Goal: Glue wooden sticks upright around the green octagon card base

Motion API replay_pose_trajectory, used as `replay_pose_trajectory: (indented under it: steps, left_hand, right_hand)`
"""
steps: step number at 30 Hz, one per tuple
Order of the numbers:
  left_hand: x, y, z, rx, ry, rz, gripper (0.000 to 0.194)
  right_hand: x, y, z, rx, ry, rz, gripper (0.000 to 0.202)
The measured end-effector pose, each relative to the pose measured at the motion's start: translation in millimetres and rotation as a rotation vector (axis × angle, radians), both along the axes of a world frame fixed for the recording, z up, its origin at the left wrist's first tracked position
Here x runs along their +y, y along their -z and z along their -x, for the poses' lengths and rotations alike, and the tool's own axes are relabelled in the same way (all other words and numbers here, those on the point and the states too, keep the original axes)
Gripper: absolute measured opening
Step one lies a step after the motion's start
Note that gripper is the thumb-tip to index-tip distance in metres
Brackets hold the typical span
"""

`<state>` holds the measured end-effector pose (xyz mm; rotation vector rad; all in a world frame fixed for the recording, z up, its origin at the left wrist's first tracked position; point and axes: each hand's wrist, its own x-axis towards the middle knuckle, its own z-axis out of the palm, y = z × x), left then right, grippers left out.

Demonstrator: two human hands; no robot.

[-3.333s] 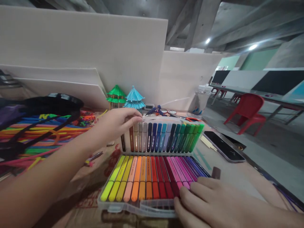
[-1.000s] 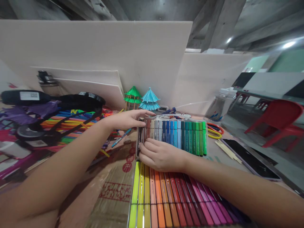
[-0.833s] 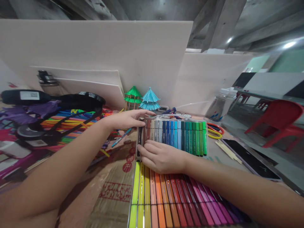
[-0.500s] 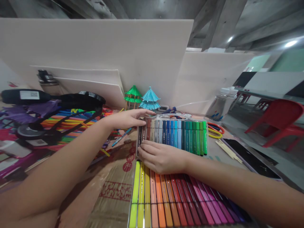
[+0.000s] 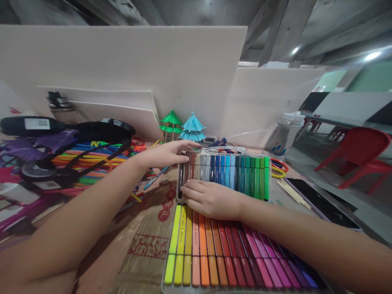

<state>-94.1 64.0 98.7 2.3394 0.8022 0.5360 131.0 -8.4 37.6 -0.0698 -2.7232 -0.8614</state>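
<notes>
A clear marker case point(image 5: 192, 289) lies opened out in front of me, with felt-tip markers in both halves. The far half holds black, brown, grey, blue and green markers point(image 5: 245, 173); yellow through red to purple markers point(image 5: 214, 253) fill the near half. My left hand point(image 5: 171, 154) grips the far left corner of the case, thumb on the near side and fingers beyond the edge. Lying across the lower ends of the far row is my right hand point(image 5: 211, 199), its fingers stretched left over the brown markers beside the black one. Its fingertips partly hide those markers.
Green point(image 5: 171, 121) and blue point(image 5: 192, 127) paper pavilions stand behind the case. Craft strips point(image 5: 88, 161) and a black strapped device point(image 5: 104, 130) crowd the left. To the right are a phone point(image 5: 321, 202), wooden sticks point(image 5: 293, 194) and a clear bottle point(image 5: 282, 134).
The case has shifted slightly in view, and its near edge now shows. My right hand has slid a little right, uncovering more of the black marker. My left hand keeps its hold.
</notes>
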Motion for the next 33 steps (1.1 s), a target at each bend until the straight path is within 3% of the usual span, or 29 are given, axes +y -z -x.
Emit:
replay_pose_trajectory:
  steps: [9,14,17,21,24,28,33]
  left_hand:
    - [4,3.9,-4,0.036,-0.054,-0.097,0.056]
    - [-2,-0.4,-5,0.022,-0.064,-0.094,0.057]
    - [-6,-3.6,-7,0.052,-0.1,-0.115,0.06]
    - [-14,-10.7,-8,0.092,-0.113,-0.136,0.061]
    - [-22,-18.2,-7,0.064,-0.098,-0.101,0.06]
    - [-33,-27.7,-4,-0.006,-0.06,0.017,0.055]
    - [-40,-34.9,-2,0.056,-0.081,-0.038,0.044]
  right_hand:
    - [4,1.5,-12,-0.119,0.11,0.127,0.033]
    - [-14,3.4,-30,-0.002,0.13,0.199,0.032]
    - [-24,-8.1,-53,0.204,0.193,0.184,0.03]
    - [-24,-42.3,-91,0.558,0.464,0.179,0.035]
    - [-22,-62.1,-114,0.688,0.642,0.247,0.043]
    - [-30,-66.3,-126,0.644,0.784,0.379,0.047]
    - [-36,-61.5,-126,0.565,0.825,0.358,0.049]
